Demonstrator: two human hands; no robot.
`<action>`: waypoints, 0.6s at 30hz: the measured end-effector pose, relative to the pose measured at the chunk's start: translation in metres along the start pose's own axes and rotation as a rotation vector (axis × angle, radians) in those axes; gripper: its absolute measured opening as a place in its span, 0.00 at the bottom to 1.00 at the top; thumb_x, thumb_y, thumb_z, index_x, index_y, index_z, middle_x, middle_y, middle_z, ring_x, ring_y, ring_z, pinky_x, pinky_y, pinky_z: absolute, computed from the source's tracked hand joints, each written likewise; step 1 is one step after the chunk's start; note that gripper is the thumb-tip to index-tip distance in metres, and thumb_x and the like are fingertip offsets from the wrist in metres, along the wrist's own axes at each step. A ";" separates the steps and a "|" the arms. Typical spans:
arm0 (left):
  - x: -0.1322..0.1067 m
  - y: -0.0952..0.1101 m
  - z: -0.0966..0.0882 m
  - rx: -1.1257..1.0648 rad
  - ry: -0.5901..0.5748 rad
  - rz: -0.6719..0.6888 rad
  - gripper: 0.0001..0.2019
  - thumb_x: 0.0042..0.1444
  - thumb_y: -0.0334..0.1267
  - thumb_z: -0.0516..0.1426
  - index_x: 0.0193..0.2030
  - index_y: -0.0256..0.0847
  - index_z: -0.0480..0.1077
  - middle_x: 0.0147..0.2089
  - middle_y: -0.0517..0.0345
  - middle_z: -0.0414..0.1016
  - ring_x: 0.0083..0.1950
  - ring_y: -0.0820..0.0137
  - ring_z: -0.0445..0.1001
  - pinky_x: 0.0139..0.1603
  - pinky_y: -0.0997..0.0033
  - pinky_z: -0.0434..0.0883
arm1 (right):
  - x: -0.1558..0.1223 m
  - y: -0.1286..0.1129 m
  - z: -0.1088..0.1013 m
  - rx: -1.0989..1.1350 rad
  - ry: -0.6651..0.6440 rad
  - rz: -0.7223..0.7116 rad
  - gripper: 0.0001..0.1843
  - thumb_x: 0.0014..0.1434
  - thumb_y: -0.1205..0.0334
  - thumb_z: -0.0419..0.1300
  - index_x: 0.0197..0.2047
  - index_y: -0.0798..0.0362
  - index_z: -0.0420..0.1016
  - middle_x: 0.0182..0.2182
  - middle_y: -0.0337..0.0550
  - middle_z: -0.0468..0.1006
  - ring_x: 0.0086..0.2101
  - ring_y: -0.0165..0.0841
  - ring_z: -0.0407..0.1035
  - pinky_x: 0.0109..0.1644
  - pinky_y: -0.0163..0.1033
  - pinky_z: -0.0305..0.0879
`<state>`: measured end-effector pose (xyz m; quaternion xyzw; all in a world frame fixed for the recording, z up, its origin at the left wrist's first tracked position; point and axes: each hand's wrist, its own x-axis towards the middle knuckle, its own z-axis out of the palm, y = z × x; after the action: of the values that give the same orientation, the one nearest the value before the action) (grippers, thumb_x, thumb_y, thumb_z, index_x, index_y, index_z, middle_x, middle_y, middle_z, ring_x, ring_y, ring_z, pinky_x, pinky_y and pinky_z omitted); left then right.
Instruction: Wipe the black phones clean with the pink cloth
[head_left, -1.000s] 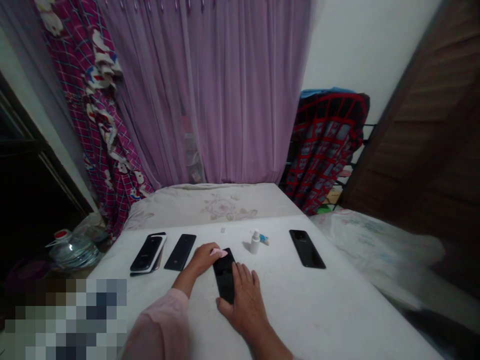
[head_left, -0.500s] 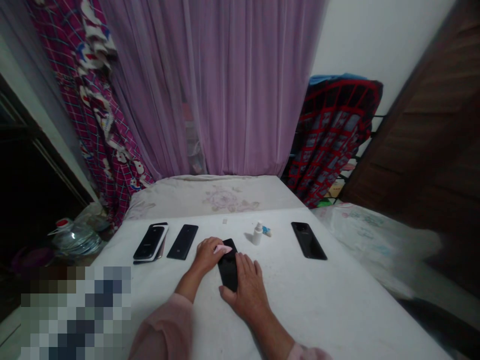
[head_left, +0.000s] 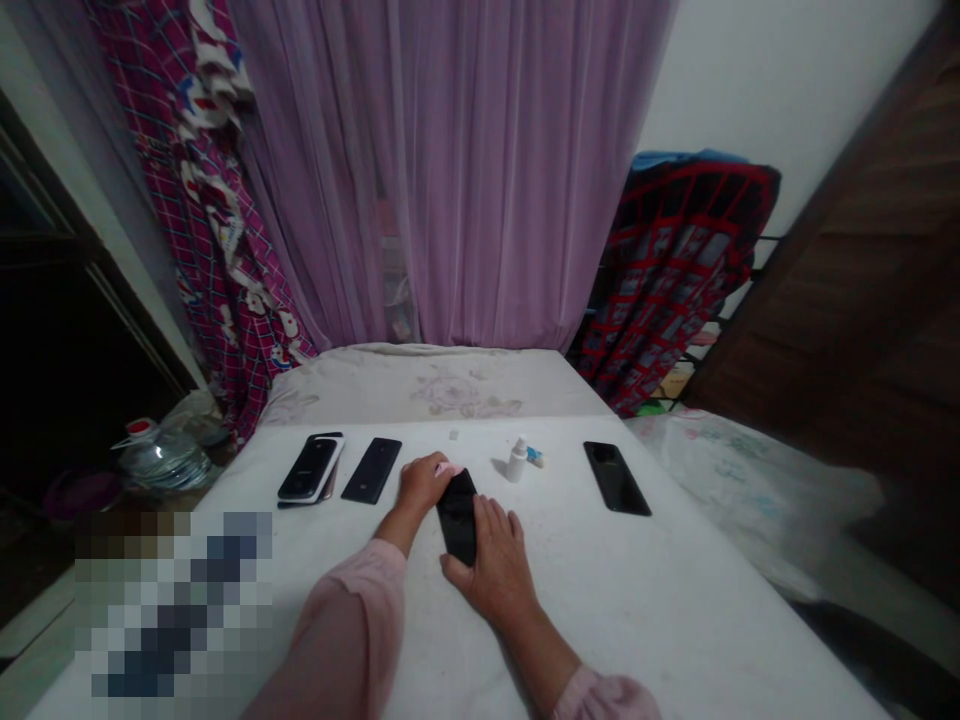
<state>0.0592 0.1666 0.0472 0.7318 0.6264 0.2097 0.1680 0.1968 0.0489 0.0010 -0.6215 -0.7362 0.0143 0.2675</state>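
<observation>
A black smartphone (head_left: 457, 522) lies on the white-covered table in front of me. My left hand (head_left: 422, 484) is closed on a small pink cloth (head_left: 448, 468) and presses it against the phone's top left corner. My right hand (head_left: 499, 556) grips the phone's right side, with its thumb at the bottom edge and its fingers along the long edge. Beyond the phone stands a small white bottle (head_left: 517, 462), with a small blue and white item (head_left: 535, 457) just behind it.
To the left lie a dark phone (head_left: 372, 471) and a stack of several phones (head_left: 309, 470). Another black phone (head_left: 617, 478) rests on the right of the white cloth (head_left: 675, 600). A clear water jug (head_left: 165, 458) stands beside the table at left, and purple curtains (head_left: 510, 180) hang behind.
My left hand has slid the pink cloth up and left to the phone's top end. My right hand keeps its hold on the phone. The view has shifted slightly.
</observation>
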 end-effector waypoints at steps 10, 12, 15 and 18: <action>-0.021 0.003 -0.013 0.000 -0.115 0.118 0.13 0.55 0.50 0.59 0.41 0.47 0.77 0.47 0.56 0.79 0.50 0.62 0.73 0.52 0.65 0.64 | -0.002 0.002 0.006 0.011 0.071 -0.032 0.42 0.50 0.52 0.61 0.65 0.61 0.57 0.60 0.62 0.67 0.61 0.52 0.58 0.66 0.61 0.46; -0.021 0.007 -0.014 0.024 -0.142 0.105 0.12 0.54 0.51 0.60 0.39 0.48 0.78 0.48 0.57 0.78 0.52 0.60 0.72 0.54 0.64 0.64 | -0.002 0.004 0.006 0.024 0.073 -0.034 0.42 0.50 0.52 0.61 0.65 0.61 0.58 0.61 0.62 0.67 0.61 0.51 0.58 0.66 0.61 0.45; -0.016 0.014 -0.014 0.083 -0.165 0.060 0.13 0.54 0.51 0.59 0.40 0.49 0.78 0.48 0.54 0.78 0.54 0.55 0.72 0.54 0.59 0.63 | -0.002 0.008 0.006 0.038 0.035 -0.052 0.42 0.50 0.50 0.61 0.65 0.61 0.58 0.61 0.62 0.67 0.61 0.51 0.58 0.66 0.60 0.46; -0.009 0.022 -0.012 0.147 -0.162 0.010 0.15 0.56 0.52 0.57 0.42 0.49 0.78 0.47 0.50 0.77 0.54 0.53 0.72 0.53 0.57 0.63 | 0.000 0.008 0.004 0.039 -0.001 -0.052 0.42 0.50 0.50 0.61 0.64 0.61 0.59 0.61 0.62 0.67 0.61 0.52 0.58 0.65 0.60 0.46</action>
<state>0.0705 0.1541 0.0675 0.7596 0.6209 0.1043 0.1628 0.2022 0.0514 -0.0052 -0.5967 -0.7519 0.0220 0.2797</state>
